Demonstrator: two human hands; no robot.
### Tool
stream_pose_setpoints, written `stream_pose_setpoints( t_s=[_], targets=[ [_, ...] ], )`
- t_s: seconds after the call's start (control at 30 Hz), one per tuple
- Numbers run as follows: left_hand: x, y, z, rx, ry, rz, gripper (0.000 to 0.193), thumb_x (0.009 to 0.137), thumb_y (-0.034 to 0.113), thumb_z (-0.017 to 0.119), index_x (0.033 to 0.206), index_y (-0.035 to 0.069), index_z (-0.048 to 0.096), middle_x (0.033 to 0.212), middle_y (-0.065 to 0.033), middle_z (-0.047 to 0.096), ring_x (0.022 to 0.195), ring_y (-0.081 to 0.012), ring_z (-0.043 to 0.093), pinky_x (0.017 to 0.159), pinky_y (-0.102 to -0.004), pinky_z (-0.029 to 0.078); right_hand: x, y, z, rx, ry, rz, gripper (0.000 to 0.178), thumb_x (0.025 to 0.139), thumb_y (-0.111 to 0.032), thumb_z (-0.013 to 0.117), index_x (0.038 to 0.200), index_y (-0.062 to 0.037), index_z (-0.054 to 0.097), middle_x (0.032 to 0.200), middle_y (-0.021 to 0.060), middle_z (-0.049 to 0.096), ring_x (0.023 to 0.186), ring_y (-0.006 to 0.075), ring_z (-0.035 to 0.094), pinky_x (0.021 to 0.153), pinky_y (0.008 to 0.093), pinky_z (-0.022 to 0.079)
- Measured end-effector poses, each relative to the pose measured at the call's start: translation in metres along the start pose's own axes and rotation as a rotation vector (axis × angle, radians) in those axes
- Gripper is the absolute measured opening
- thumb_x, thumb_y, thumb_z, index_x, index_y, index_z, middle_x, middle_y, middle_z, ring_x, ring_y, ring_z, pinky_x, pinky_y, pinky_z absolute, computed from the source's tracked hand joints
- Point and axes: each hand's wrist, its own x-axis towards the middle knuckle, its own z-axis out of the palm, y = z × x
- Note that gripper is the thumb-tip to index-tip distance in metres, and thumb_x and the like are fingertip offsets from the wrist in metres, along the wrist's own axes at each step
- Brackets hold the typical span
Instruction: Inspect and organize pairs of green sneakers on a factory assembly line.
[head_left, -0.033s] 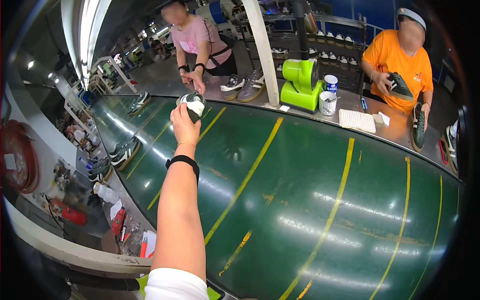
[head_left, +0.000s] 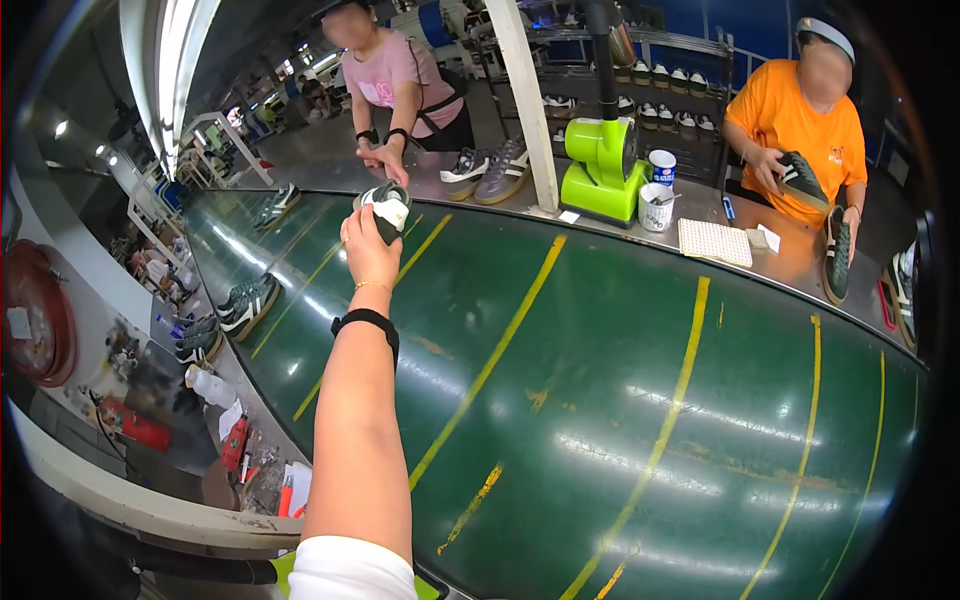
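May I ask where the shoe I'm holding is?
In the head view, the shoe is upper left of centre, in your left hand, near the pink-shirted co-worker's hands.

A dark green and white shoe (head_left: pixel 392 212) is held in the left hand (head_left: pixel 373 248) over the green belt (head_left: pixel 560 390).

The left hand (head_left: pixel 372 252) covers part of the dark shoe (head_left: pixel 392 212); thumb placement cannot be confirmed. Whether the pink-shirted person's hand (head_left: pixel 388 160) touches that shoe cannot be determined. The white sleeve (head_left: pixel 350 572) is cut off by the lower edge and partly conceals a lime-green item (head_left: pixel 283 570), kind undetermined. The green belt (head_left: pixel 560 350) also runs out below. Both co-workers' faces are blurred. At far right, a shoe (head_left: pixel 904 290) is truncated by the dark rim. Distant background figures (head_left: pixel 318 97): too small to assess.
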Motion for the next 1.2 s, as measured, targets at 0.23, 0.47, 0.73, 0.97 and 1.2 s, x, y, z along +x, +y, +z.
stream_pose_setpoints(
  t_s=[0.23,0.47,0.73,0.97,1.2],
  targets=[
    [0.003,-0.007,0.015,0.023,-0.027,-0.07,0.071,0.053,0.006,0.076,0.116,0.003,0.043,0.114,-0.0149,0.046,0.111,-0.0358,0.04,0.096,-0.0424,0.034,-0.002,-0.003,0.007,-0.019,-0.016,0.017,0.102,0.061,-0.038,0.076,0.133,0.0078,0.02,0.133,0.0271,0.029,0.125,0.038,0.027,0.105,0.04,0.022],
    [0.021,-0.007,0.02,0.054,-0.149,-0.04,0.071,0.056,0.008,0.077,0.12,0.009,0.044,0.125,-0.0101,0.043,0.118,-0.0302,0.038,0.097,-0.0392,0.035,0.011,-0.008,-0.017,-0.085,-0.08,-0.057,0.101,0.061,-0.036,0.076,0.133,0.0083,0.02,0.133,0.0274,0.03,0.124,0.038,0.028,0.105,0.04,0.022],
    [-0.012,0.04,0.017,0.175,-0.336,-0.262,0.063,0.069,0.027,0.071,0.123,0.013,0.042,0.129,-0.0121,0.04,0.123,-0.0274,0.034,0.096,-0.0501,0.032,-0.001,-0.011,-0.048,-0.102,-0.068,-0.086,0.1,0.062,-0.033,0.077,0.132,0.0087,0.021,0.132,0.0277,0.031,0.123,0.038,0.03,0.104,0.0399,0.023],
    [-0.107,0.139,-0.012,-0.076,-0.734,-0.081,0.055,0.068,0.025,0.07,0.117,0.012,0.049,0.134,-0.0154,0.033,0.126,-0.0309,0.03,0.1,-0.0526,0.026,-0.035,-0.003,-0.076,-0.076,0.049,-0.097,0.098,0.062,-0.031,0.078,0.132,0.0092,0.021,0.131,0.0279,0.032,0.123,0.038,0.031,0.104,0.0398,0.024],
    [-0.151,0.265,-0.092,-0.391,-1.056,0.146,0.051,0.068,0.025,0.069,0.113,0.01,0.052,0.13,-0.0181,0.035,0.125,-0.0331,0.029,0.1,-0.056,0.024,-0.085,0.004,-0.112,-0.034,0.197,-0.135,0.097,0.062,-0.029,0.078,0.132,0.0096,0.022,0.131,0.0282,0.033,0.122,0.038,0.032,0.104,0.0397,0.024]
  ],
)
